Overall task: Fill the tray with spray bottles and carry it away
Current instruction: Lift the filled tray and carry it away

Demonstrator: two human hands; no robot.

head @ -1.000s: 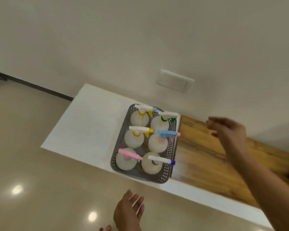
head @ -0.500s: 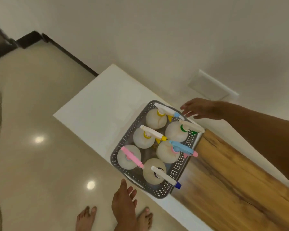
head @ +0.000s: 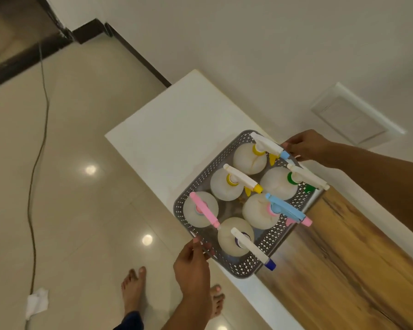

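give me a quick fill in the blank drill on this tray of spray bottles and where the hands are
1. The grey tray holds ____ spray bottles.
2. The left hand grips the tray's near edge, and the right hand grips its ____ edge.
3. The bottle with the all-pink sprayer stands at the tray's ____ side as the camera sees it.
4. On the floor beside the cable lies a crumpled ____ cloth.

Missing words: six; far; left; white

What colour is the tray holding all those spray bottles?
Grey, with a perforated patterned wall; the tray shows in the head view.
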